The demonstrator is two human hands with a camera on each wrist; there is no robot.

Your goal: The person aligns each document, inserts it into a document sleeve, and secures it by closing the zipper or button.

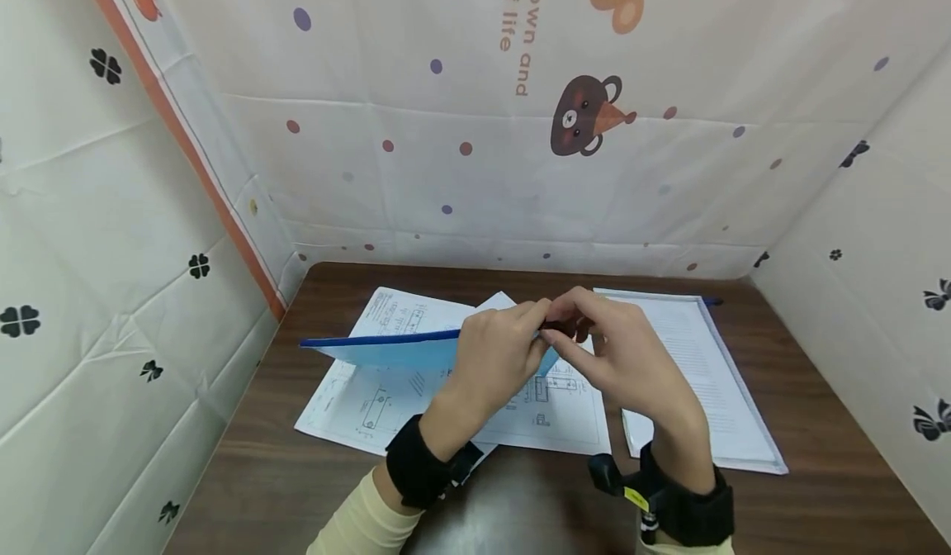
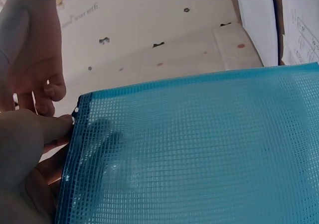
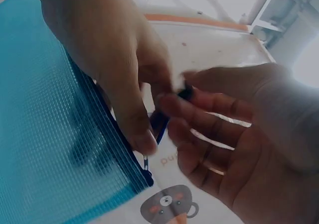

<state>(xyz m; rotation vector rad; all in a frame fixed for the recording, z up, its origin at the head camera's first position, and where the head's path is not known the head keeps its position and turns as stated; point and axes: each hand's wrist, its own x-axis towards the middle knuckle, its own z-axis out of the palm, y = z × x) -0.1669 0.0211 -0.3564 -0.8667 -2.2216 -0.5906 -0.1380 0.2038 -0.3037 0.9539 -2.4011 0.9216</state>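
A blue mesh zip pouch [image 1: 386, 348] is held flat above the table, edge-on to the head view. My left hand [image 1: 494, 357] grips its right end, thumb on top and fingers showing through the mesh [image 2: 107, 134] underneath. Right beside it, my right hand [image 1: 624, 357] pinches a small dark zipper pull [image 3: 185, 92] at the pouch's corner. In the right wrist view the pouch [image 3: 55, 149] fills the left side, its dark zipper edge running down to the corner. Both hands touch each other above the papers.
Printed drawing sheets [image 1: 386, 398] lie on the dark wooden table [image 1: 245, 472] under the hands. A clear folder with a text page [image 1: 706, 373] lies to the right. Patterned cloth walls [image 1: 475, 125] close in the back and both sides.
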